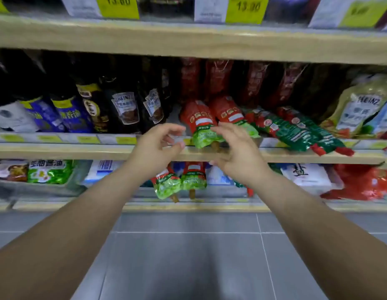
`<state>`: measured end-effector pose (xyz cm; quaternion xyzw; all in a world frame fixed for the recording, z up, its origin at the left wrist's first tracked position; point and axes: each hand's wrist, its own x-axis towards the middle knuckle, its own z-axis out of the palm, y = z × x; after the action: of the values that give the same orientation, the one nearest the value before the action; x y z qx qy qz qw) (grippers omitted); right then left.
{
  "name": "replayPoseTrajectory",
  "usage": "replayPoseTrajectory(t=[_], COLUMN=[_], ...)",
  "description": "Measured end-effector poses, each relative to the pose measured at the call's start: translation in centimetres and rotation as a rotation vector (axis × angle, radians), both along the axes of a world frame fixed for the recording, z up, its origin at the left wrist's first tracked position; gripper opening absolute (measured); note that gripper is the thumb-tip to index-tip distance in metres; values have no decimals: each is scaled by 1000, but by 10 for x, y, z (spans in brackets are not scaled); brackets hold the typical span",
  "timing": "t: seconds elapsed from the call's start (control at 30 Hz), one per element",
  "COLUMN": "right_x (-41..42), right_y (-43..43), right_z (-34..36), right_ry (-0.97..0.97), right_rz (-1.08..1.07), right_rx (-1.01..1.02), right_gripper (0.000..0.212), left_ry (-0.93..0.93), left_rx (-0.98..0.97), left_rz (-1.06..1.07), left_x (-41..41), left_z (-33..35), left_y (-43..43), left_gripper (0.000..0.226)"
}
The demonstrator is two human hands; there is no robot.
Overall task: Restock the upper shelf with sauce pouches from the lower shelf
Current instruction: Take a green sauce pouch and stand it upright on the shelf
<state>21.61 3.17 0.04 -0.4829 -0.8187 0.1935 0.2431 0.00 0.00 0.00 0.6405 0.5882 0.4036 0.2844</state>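
A red and green sauce pouch [199,121] lies on the upper shelf [80,151], its green end hanging over the front edge. A second matching pouch [228,111] lies right beside it. My right hand [238,154] has its fingers spread, and the fingertips touch the first pouch's right side. My left hand [160,146] hovers just left of that pouch with its fingers apart and nothing in it. Two more of these pouches [166,184] [193,177] sit on the lower shelf [188,206], below and between my wrists.
Dark sauce bottles [123,107] fill the upper shelf's left side. Red and dark green pouches [296,131] and a Heinz pouch [359,107] lie on the right. A grey tray of packets [36,187] sits lower left. A board with price tags [188,40] runs overhead. Below is grey tile floor [188,245].
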Motion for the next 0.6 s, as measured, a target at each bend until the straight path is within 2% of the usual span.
replayPoseTrajectory(t=[0.1, 0.17, 0.37, 0.43, 0.6], right_x=[0, -3, -12, -17, -27], right_y=[8, 11, 16, 18, 26], right_z=[-27, -38, -26, -14, 9], right_ry=[-13, 49, 275, 346, 489], right_rz=[-18, -57, -77, -85, -101], right_rx=[227, 333, 483, 511, 499], right_gripper=[51, 36, 12, 10, 18], left_ry=[26, 60, 107, 88, 17], left_rx=[94, 156, 359, 411, 445], left_rz=[26, 14, 12, 32, 140], left_x=[1, 4, 24, 33, 49], left_z=[-20, -32, -39, -37, -30], left_y=[6, 7, 25, 36, 58], left_gripper=[32, 38, 57, 56, 36])
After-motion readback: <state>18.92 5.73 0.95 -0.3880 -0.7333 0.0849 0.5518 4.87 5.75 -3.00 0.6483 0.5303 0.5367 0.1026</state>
